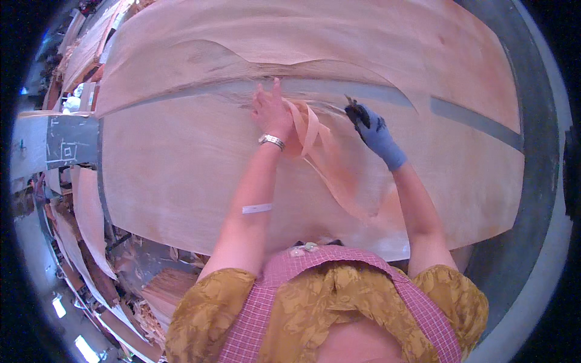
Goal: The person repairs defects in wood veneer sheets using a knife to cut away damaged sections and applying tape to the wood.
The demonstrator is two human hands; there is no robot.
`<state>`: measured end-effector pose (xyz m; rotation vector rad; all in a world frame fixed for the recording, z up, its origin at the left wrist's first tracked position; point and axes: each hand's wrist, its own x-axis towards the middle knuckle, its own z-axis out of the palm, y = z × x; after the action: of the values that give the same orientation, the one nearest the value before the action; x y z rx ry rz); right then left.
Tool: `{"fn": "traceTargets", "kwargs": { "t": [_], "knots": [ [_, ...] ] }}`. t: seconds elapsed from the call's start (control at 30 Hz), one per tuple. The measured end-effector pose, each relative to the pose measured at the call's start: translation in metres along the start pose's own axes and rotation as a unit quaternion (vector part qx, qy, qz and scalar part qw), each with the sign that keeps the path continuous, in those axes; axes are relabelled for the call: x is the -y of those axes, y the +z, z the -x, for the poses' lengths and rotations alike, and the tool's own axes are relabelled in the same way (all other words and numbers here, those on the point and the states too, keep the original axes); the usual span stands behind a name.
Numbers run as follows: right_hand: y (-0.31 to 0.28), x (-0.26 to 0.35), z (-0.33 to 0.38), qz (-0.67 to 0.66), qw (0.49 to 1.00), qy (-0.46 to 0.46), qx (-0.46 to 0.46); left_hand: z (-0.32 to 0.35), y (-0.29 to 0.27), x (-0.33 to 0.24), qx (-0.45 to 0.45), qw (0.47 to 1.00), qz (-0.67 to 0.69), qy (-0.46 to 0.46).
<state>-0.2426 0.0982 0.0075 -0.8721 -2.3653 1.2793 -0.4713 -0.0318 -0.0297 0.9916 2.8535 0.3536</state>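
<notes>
Veneer [169, 151] lies beneath the bare left hand [273, 116], whose fingers are splayed. Just right of it, a peach strip [311, 128] loops, liable to tear if snagged; its long axis slants down rightward toward the person. Farther right, the gloved right hand [377, 134] is wrapped around a dark tool [351, 109], which could gouge the veneer by slipping.

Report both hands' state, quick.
Left hand: open over the wood sheet; grip on the peach strip can't be told.
Right hand: closed on a dark object, kind unclear.
</notes>
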Motion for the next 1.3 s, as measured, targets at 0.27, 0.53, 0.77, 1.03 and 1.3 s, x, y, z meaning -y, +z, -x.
{"fn": "traceTargets", "kwargs": {
  "t": [0.27, 0.53, 0.77, 1.03, 1.3],
  "knots": [
    [0.051, -0.003, -0.025, 0.088, 0.992, -0.044, -0.074, 0.0, 0.01, 0.006, -0.015, 1.0, 0.002, 0.015],
    [0.074, 0.038, -0.042, 0.14, 0.988, 0.058, -0.042, 0.0, 0.009, 0.003, -0.012, 1.0, 0.007, 0.002],
    [0.048, 0.008, -0.047, 0.199, 0.971, 0.124, 0.038, 0.001, 0.013, 0.003, -0.023, 1.0, 0.01, 0.004],
    [0.053, 0.015, 0.042, 0.179, 0.974, 0.141, 0.011, -0.001, 0.01, 0.001, -0.005, 1.0, -0.003, 0.002],
    [0.011, 0.027, 0.107, 0.141, 0.983, 0.118, -0.021, 0.0, 0.003, -0.002, 0.002, 1.0, 0.006, -0.005]
  ]
}}
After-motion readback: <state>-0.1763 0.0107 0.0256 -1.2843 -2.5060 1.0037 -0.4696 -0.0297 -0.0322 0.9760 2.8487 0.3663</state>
